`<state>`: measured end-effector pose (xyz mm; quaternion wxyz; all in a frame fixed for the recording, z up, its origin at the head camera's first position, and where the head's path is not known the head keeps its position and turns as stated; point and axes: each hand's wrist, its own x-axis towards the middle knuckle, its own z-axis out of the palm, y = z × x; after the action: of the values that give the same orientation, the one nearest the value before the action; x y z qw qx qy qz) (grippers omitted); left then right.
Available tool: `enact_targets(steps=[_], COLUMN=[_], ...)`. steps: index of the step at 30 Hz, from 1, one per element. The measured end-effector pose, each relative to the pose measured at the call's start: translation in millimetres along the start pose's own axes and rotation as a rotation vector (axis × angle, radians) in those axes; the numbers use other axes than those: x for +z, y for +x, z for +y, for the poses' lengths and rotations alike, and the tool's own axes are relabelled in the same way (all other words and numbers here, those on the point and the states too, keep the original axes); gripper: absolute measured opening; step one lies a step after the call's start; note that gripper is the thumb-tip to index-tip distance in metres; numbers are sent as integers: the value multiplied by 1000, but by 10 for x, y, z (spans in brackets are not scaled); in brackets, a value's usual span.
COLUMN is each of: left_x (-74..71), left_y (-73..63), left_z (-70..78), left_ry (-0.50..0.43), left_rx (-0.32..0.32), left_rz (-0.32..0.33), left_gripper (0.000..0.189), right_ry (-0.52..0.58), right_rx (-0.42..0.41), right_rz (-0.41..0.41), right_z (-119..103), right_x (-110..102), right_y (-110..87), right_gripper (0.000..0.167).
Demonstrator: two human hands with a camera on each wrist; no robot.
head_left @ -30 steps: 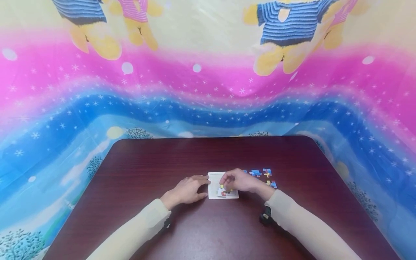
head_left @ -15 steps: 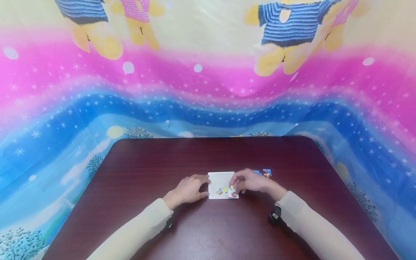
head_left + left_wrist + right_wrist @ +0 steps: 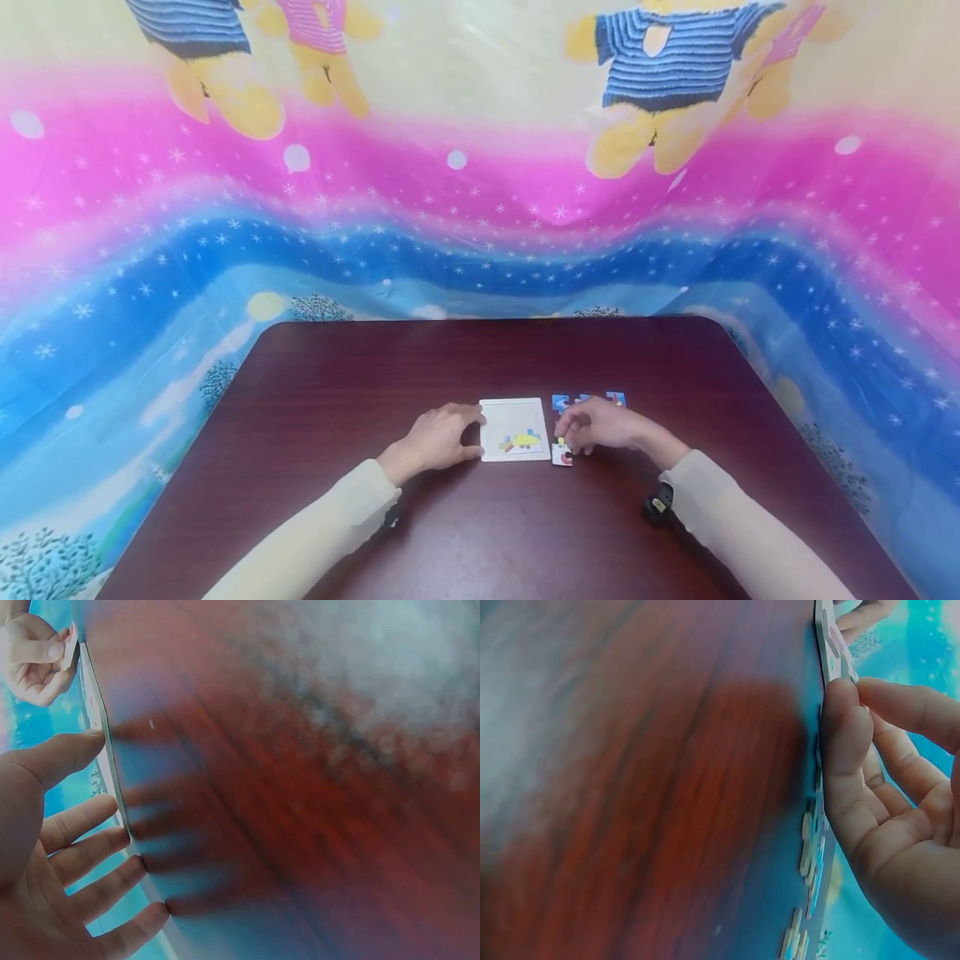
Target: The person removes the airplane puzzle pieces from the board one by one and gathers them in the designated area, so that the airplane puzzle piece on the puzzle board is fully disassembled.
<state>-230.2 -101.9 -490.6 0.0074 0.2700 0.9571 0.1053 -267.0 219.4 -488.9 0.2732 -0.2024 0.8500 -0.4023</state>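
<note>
A white puzzle board (image 3: 504,419) lies on the table in the head view, with a small coloured picture near its lower right. Along its left edge rests my left hand (image 3: 435,436), thumb and fingers touching the rim; the left wrist view shows those fingers (image 3: 97,851) extended. Just right of the board, my right hand (image 3: 600,423) pinches a jigsaw piece (image 3: 562,452) printed in white, yellow and red. In the left wrist view the held piece (image 3: 71,646) is seen edge-on between thumb and fingers. The right wrist view shows thumb and index finger (image 3: 904,705) pressed together.
Blue jigsaw pieces (image 3: 560,402) lie beyond the right hand, which partly covers them. More pieces (image 3: 808,847) appear edge-on in the right wrist view. The dark reddish-brown table (image 3: 360,367) ends at a patterned cloth backdrop (image 3: 465,275).
My right hand has carried the pinched jigsaw piece rightward, from over the board to beside its right edge. The left hand stays at the board's left edge.
</note>
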Motion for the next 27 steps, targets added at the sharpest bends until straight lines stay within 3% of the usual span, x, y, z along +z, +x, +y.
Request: enact_targets(steps=[27], left_x=[1], left_y=[-5], left_z=[4], left_ry=[-5], left_rx=[7], left_rz=[7], left_gripper=[49], right_ry=[-16], right_rx=[28], right_rz=[12], right_z=[-17], right_x=[-28], right_y=[-83], right_gripper=[16])
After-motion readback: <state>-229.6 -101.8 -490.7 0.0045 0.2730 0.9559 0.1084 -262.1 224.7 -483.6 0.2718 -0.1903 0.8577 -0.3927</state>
